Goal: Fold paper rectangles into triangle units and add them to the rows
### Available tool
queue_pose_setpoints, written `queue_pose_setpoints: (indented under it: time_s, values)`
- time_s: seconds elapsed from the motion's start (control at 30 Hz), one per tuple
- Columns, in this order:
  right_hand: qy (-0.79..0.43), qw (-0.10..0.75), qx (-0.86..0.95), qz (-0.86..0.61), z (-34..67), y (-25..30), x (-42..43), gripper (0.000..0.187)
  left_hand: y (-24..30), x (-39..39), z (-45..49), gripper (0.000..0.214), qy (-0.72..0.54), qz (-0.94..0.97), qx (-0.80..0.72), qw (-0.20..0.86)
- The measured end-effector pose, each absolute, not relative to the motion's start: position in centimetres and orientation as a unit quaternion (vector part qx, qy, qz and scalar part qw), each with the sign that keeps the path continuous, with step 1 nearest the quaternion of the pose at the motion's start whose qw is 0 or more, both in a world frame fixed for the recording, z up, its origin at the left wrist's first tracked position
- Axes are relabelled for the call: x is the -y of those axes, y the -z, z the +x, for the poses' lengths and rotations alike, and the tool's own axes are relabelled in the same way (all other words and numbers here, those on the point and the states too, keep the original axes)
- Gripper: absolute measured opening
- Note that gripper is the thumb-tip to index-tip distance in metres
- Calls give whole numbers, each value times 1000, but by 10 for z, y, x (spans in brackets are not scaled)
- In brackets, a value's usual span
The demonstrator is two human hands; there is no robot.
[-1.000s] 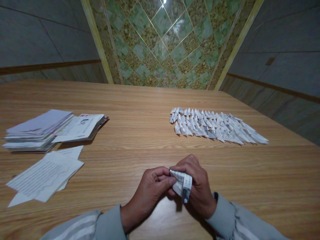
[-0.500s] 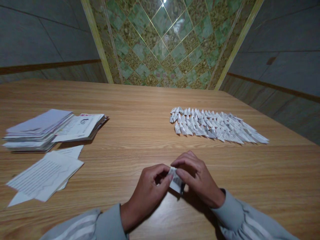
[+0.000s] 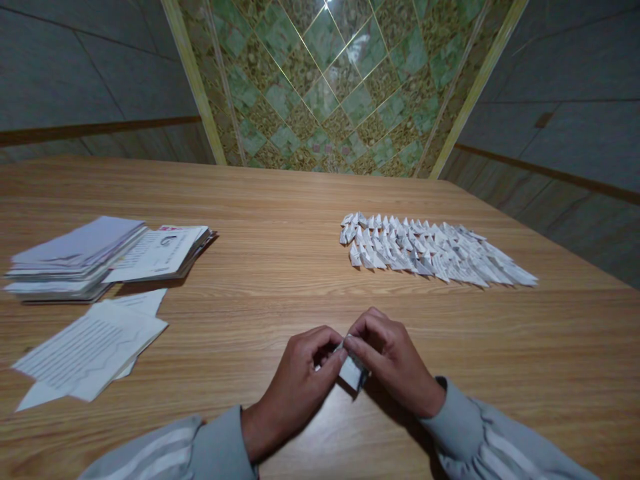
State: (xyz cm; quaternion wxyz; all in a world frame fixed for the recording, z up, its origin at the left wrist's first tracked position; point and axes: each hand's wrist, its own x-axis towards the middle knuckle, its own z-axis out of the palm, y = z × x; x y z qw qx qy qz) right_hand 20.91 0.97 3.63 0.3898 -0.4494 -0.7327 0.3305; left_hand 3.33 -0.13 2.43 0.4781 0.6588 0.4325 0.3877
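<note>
Pinched between both sets of our fingertips is a small folded piece of white printed paper (image 3: 352,368), held low over the near middle of the light wooden table (image 3: 280,280). Our left hand (image 3: 300,383) closes thumb and forefinger on its left edge; our right hand (image 3: 390,360) closes on its top corner, fingers curled tight. Both grey striped sleeves (image 3: 470,433) lie at the table's near edge. Farther back on the right we see rows of small folded white paper triangles (image 3: 435,252), laid side by side. On the left sit a stack of printed booklets and sheets (image 3: 100,257) and, nearer, some loose printed white sheets (image 3: 90,350).
</note>
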Motion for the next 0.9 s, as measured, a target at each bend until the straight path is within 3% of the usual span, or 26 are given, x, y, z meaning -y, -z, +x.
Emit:
queue_pose_setpoints:
  time_s: [0.23, 0.37, 0.57, 0.73, 0.9]
  values:
    - [-426, 487, 600, -470, 206, -27, -11, 26, -24, -1, 39, 25, -410, 521, -401, 633]
    - [-418, 495, 592, -480, 204, -24, -11, 24, -21, -1, 43, 31, -426, 451, -398, 676]
    - [-282, 457, 719, -442, 211, -37, -9, 18, -19, -6, 39, 37, -464, 441, -427, 638]
    - [-334, 388, 758, -404, 212, -41, -11, 1, -22, -7, 36, 28, -503, 449, -420, 608]
    - [-413, 419, 695, -414, 211, -34, -15, 9, -25, -6, 37, 43, -505, 430, -401, 632]
